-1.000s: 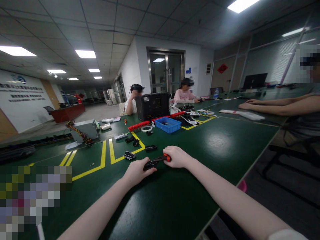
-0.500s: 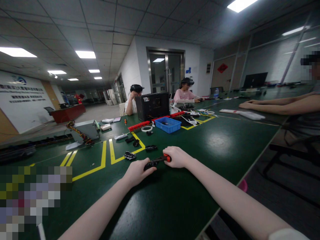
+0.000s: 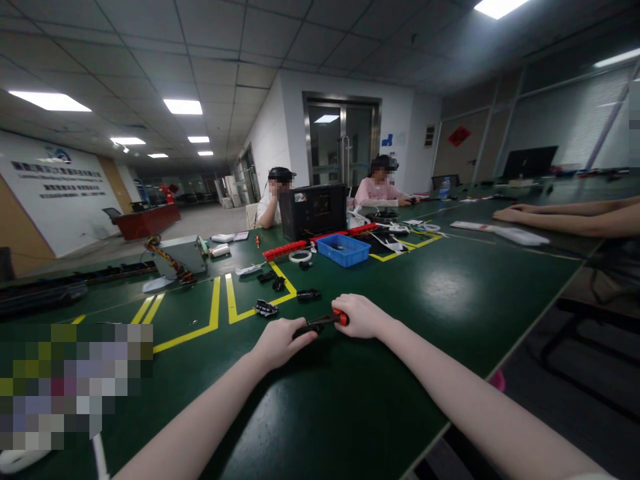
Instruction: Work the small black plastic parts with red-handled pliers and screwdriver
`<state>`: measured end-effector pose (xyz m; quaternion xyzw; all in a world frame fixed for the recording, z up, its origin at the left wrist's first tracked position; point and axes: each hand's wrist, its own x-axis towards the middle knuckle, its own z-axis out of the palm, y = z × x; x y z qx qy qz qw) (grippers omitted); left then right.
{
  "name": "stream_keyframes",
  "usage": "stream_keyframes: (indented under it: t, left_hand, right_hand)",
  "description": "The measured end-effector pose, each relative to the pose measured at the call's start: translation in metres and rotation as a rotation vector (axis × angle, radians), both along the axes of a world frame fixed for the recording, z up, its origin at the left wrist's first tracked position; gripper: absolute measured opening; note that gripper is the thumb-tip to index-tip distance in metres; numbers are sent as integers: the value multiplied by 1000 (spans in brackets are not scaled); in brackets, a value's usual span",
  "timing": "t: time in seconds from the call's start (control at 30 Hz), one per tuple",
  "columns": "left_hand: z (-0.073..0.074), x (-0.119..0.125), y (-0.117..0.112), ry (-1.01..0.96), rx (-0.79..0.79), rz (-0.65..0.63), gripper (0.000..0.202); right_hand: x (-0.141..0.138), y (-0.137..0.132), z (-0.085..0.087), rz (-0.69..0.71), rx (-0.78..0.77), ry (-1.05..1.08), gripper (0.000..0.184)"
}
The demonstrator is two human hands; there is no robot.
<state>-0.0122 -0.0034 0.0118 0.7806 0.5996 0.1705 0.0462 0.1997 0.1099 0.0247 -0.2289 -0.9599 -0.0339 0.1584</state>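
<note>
My left hand point(image 3: 277, 343) is closed over a small black part point(image 3: 303, 330) that rests on the green table point(image 3: 440, 287). My right hand point(image 3: 361, 315) grips the red handle of a screwdriver point(image 3: 327, 321), whose dark shaft points left into the black part. Both hands sit close together near the table's middle. Just beyond them lie loose black parts point(image 3: 267, 309) and another black piece point(image 3: 309, 294) on the yellow tape lines point(image 3: 216, 308).
Farther back stand a blue bin point(image 3: 344, 249), a red strip point(image 3: 286, 250), a black computer case point(image 3: 314, 210) and a grey power supply with wires point(image 3: 179, 257). Two people sit at the far end. Another person's arms point(image 3: 565, 219) rest on the table at right.
The view has shifted slightly to the left, so everything sits a little further right in frame. My hands keep the same grip on the screwdriver and the black part.
</note>
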Motion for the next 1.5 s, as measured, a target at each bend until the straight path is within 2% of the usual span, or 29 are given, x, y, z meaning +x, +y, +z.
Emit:
stream_keyframes:
  t: [0.27, 0.5, 0.73, 1.2, 1.5]
  left_hand:
    - [2, 1, -1, -7, 22, 42, 38]
    - [5, -2, -2, -34, 41, 37, 37]
    - [6, -5, -1, -31, 76, -51, 36]
    - [6, -5, -4, -92, 116, -110, 34]
    - [5, -3, -3, -112, 102, -95, 38]
  right_hand:
    - [-2, -2, 7, 3, -31, 1, 13]
    - [-4, 4, 6, -7, -58, -6, 12]
    - [-7, 7, 5, 15, -63, -2, 10]
    - [-5, 13, 4, 49, -129, -3, 12]
    - [-3, 12, 5, 54, -157, -12, 12]
